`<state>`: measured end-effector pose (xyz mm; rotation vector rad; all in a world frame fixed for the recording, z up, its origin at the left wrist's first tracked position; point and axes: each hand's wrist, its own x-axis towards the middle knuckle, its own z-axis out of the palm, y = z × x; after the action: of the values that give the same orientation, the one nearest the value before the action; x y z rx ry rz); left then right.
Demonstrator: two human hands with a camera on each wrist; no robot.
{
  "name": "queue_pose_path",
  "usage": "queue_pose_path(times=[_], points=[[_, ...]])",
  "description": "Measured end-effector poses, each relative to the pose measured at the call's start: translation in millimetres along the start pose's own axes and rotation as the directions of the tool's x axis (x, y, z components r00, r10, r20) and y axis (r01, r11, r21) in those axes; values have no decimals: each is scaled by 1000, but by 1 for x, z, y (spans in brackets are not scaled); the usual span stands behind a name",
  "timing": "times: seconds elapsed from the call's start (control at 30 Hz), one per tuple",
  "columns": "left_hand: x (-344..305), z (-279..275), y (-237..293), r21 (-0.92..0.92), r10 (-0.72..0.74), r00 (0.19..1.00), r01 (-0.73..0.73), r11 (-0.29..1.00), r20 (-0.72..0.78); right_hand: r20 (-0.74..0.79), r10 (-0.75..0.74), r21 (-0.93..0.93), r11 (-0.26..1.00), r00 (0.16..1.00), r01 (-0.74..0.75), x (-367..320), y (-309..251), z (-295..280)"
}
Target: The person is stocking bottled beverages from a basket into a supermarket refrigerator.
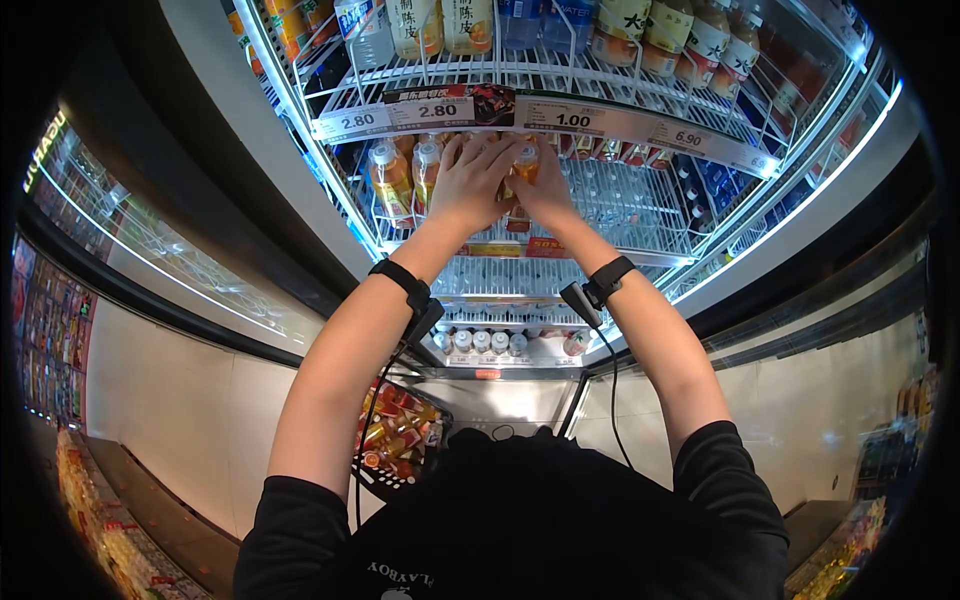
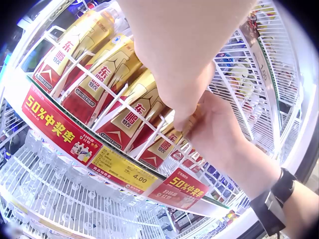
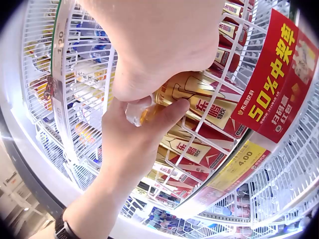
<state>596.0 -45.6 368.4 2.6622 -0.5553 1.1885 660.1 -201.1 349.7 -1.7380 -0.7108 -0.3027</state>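
A gold-and-red drink bottle stands at the front of a wire shelf, with both hands around its upper part. My left hand reaches in from the left, its fingers at the bottle's top and its thumb along the side. From the other side my right hand grips the same bottle. Part of the clear cap shows between the hands; the rest is hidden by fingers. Similar bottles stand in a row to the left, behind white wire dividers.
A shelf edge with price tags runs just above the hands. Wire dividers and a red promotional strip border the shelf front. Clear bottles sit to the right. A black basket of drinks stands on the floor near the cooler.
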Motion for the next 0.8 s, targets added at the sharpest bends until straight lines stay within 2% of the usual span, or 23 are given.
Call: queue_pose_path(times=[0.07,0.4,0.6,0.67,0.8], points=[[1,1,1,11,4,1000,-4,1000,-6,-13,-19,-45,999,1000,18,-2,0,-1],[6,5,3,55,-17,1000,17,998,13,24,-29,-33,999,999,30,8,10,-1],[4,5,7,40,-50,999,50,998,2,35,-27,29,999,999,26,8,8,-2],[4,5,8,32,-53,999,53,998,4,37,19,-22,1000,999,-18,5,6,-5],[3,3,10,72,-65,997,63,995,35,41,-14,-64,998,999,17,-2,-9,-14]])
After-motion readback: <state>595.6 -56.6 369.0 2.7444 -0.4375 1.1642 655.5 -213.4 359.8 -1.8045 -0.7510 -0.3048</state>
